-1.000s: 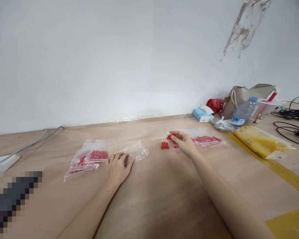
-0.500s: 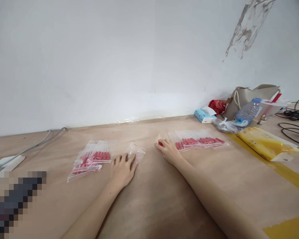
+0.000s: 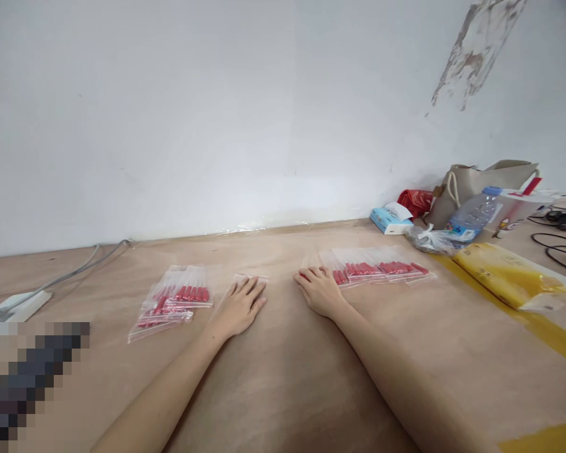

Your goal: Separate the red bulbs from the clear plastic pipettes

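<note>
Just below the middle of the frame I see my left hand lying flat, palm down, on a small clear plastic zip bag whose top edge peeks out past the fingertips; the grip is spread open, pressing rather than clasping. To its right, near but apart from it, my right hand rests on the counter with its fingers curled loosely over a few small red plastic caps, of which only a sliver shows at the fingertips; I cannot tell whether that grip actually pinches them or only covers them.

Just right of the right hand lies a row of clear bags filled with red caps, overlapping one another toward the right. Left of the left hand sits a second heap of filled clear bags, fanned out and partly stacked.

Farther out, at the right edge, a yellow plastic packet lies on the brown paper covering. Behind it in the upper right stand a clear water bottle with a blue cap, a beige paper bag, a blue tissue pack and a crumpled red bag. At the far left a white power strip sits with its grey cable running toward the white wall.
</note>
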Demonstrator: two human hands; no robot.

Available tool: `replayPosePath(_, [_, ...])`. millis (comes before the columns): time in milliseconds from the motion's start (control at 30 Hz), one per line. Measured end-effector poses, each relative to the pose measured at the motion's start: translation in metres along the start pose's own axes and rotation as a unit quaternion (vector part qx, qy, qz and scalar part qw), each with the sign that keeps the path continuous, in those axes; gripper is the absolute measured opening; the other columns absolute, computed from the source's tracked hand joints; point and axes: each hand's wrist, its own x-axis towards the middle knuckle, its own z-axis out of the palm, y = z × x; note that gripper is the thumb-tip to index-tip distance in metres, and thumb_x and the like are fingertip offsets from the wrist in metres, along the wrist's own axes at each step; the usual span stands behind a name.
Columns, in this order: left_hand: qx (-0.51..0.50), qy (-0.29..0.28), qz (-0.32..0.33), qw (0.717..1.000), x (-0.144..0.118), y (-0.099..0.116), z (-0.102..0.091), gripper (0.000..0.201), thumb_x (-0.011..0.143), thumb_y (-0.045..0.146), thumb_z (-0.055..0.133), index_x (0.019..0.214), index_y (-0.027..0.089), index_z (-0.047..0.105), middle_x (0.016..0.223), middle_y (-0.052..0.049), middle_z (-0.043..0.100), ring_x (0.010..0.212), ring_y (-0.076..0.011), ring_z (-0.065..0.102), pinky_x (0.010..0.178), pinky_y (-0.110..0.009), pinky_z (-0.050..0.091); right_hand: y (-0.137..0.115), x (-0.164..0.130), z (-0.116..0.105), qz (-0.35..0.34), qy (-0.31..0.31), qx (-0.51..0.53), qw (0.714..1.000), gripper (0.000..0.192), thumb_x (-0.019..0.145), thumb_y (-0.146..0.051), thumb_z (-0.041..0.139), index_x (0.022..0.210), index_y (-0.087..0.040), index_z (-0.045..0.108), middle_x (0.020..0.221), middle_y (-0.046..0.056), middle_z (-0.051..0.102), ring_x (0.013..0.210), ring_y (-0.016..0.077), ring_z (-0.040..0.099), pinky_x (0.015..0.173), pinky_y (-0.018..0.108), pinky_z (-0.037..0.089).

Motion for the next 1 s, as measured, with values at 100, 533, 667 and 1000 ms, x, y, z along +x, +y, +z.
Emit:
replayPosePath(100, [0.024, 0.008, -0.068, 0.997, 0.004, -0.010, 0.001, 0.050, 0.089, 0.047, 0.027, 0.131, 0.022, 0.039, 0.140, -0.010, 0.033, 0.130, -0.0284, 0.026, 0.102, -0.048, 0.022, 0.002, 0.001, 0.004, -0.004, 0.014, 0.015, 1.000, 0.029, 0.088, -0.019, 0.034, 0.109, -0.019, 0.054, 0.110, 0.009, 0.057, 0.101, 0.0221, 0.046, 0.092, 0.041, 0.026])
replayPosePath(533, [0.075, 0.036, -0.141, 0.987, 0.002, -0.034, -0.012, 0.046, 0.089, 0.043, 0.024, 0.123, 0.021, 0.046, 0.133, -0.012, 0.039, 0.122, -0.0296, 0.035, 0.095, -0.047, 0.032, 0.009, 0.004, 0.016, -0.033, 0.110, 0.076, 0.990, 0.033, 0.086, -0.009, 0.032, 0.110, -0.014, 0.055, 0.110, 0.011, 0.056, 0.104, 0.0189, 0.047, 0.094, 0.035, 0.035])
replayPosePath(667, [0.024, 0.139, -0.160, 0.977, 0.004, -0.039, -0.016, 0.045, 0.089, 0.037, 0.024, 0.120, 0.015, 0.048, 0.123, -0.014, 0.046, 0.116, -0.0248, 0.042, 0.096, -0.039, 0.034, 0.006, 0.005, 0.019, -0.037, 0.073, 0.104, 0.991, 0.033, 0.085, -0.009, 0.035, 0.110, -0.019, 0.055, 0.112, 0.010, 0.057, 0.103, 0.0173, 0.050, 0.090, 0.033, 0.038])
replayPosePath(1000, [0.102, 0.142, -0.372, 0.912, -0.022, -0.073, -0.059, 0.043, 0.078, 0.039, 0.044, 0.114, 0.019, 0.055, 0.120, -0.016, 0.048, 0.111, -0.0359, 0.044, 0.087, -0.050, 0.037, -0.004, 0.012, 0.010, 0.012, 0.038, 0.087, 0.995, 0.015, 0.085, -0.018, 0.043, 0.089, -0.017, 0.058, 0.092, 0.007, 0.061, 0.089, 0.0180, 0.054, 0.082, 0.032, 0.038])
